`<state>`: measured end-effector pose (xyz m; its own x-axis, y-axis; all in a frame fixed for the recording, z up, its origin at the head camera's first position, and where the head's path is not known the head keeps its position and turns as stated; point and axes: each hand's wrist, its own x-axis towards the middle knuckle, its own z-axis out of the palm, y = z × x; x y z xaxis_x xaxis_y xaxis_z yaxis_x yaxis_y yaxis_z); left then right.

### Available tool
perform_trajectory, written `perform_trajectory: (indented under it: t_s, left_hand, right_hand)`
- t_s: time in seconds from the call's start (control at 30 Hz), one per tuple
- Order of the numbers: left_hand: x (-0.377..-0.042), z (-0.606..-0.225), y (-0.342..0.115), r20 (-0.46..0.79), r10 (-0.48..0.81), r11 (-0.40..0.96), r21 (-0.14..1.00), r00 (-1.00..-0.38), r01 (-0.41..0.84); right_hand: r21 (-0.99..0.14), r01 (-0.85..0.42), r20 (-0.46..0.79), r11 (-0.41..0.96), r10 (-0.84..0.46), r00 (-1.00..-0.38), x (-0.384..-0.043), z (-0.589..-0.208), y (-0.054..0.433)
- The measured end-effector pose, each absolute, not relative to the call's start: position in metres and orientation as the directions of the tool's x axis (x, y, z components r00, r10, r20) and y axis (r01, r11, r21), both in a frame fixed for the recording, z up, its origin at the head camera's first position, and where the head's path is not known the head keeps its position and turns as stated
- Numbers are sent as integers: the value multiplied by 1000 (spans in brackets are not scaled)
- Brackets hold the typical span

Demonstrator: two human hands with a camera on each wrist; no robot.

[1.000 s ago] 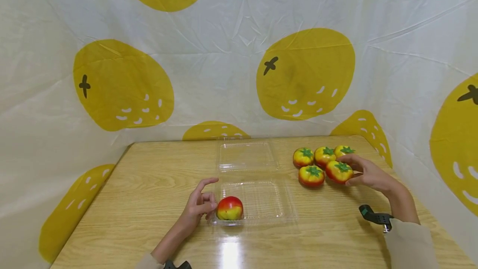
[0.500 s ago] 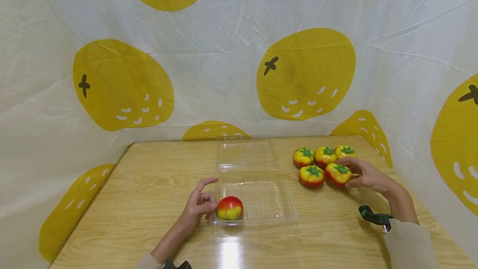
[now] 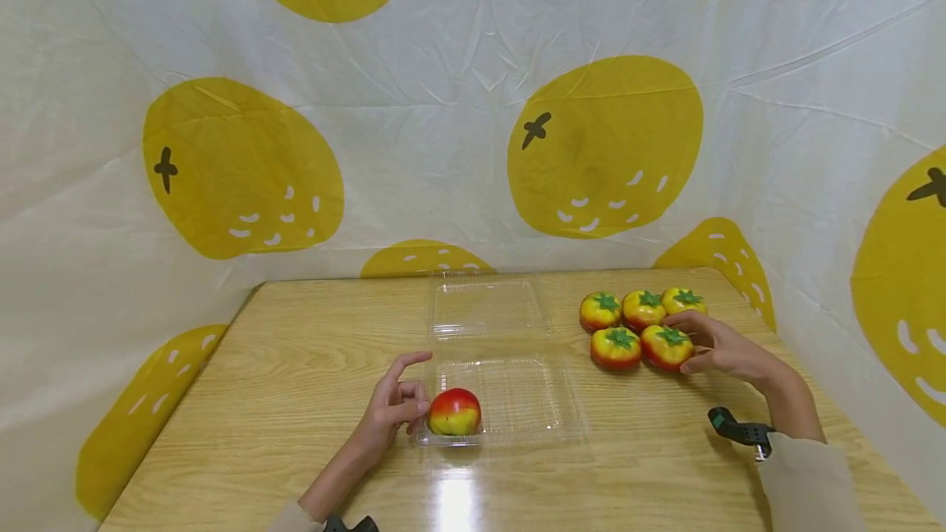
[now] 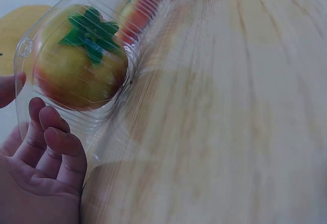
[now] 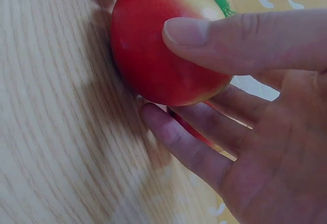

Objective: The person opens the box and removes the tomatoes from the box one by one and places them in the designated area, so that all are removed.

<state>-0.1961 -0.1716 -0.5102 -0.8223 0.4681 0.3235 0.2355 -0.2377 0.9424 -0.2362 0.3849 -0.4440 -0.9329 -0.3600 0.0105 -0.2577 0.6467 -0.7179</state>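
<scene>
My right hand [image 3: 724, 347] grips a red-and-yellow toy tomato [image 3: 667, 349] with a green star-shaped leaf, at the near right of a group. The right wrist view shows the thumb pressed on the tomato's red side [image 5: 148, 50] and the fingers behind it, close over the wood. My left hand [image 3: 395, 405] rests at the left side of an open clear plastic clamshell box [image 3: 517, 437], its index finger stretched out and the others loosely curled. Inside that box, at the near left corner, lies another tomato [image 3: 455, 412]; the left wrist view shows its green leaf [image 4: 92, 35] through the plastic.
Several more tomatoes [image 3: 617, 349] stand leaf up in two rows to the right of the box. The box's lid [image 3: 488, 310] lies flat toward the back of the wooden table [image 3: 318, 335]. A white curtain [image 3: 429, 162] with yellow fruit prints surrounds the table.
The right hand has shifted the gripped tomato slightly left and nearer the tomato beside it, and a bit lower. The left hand and the box have stayed still.
</scene>
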Motion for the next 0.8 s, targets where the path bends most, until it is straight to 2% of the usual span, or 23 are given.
perform_trajectory:
  t_s: [0.3, 0.57, 0.8]
  left_hand:
    - [-196, -511, -172, 318, 471, -234, 944, -823, 231]
    - [-196, -513, -171, 284, 458, -208, 956, -842, 209]
    - [-197, -512, -171, 316, 469, -232, 945, -825, 230]
  right_hand:
    - [-731, -215, -26, 648, -341, -940, -236, -447, 383]
    - [-733, -235, -9, 638, -355, -935, -236, -448, 383]
    - [-720, -268, 19, 640, -368, -930, -236, -448, 387]
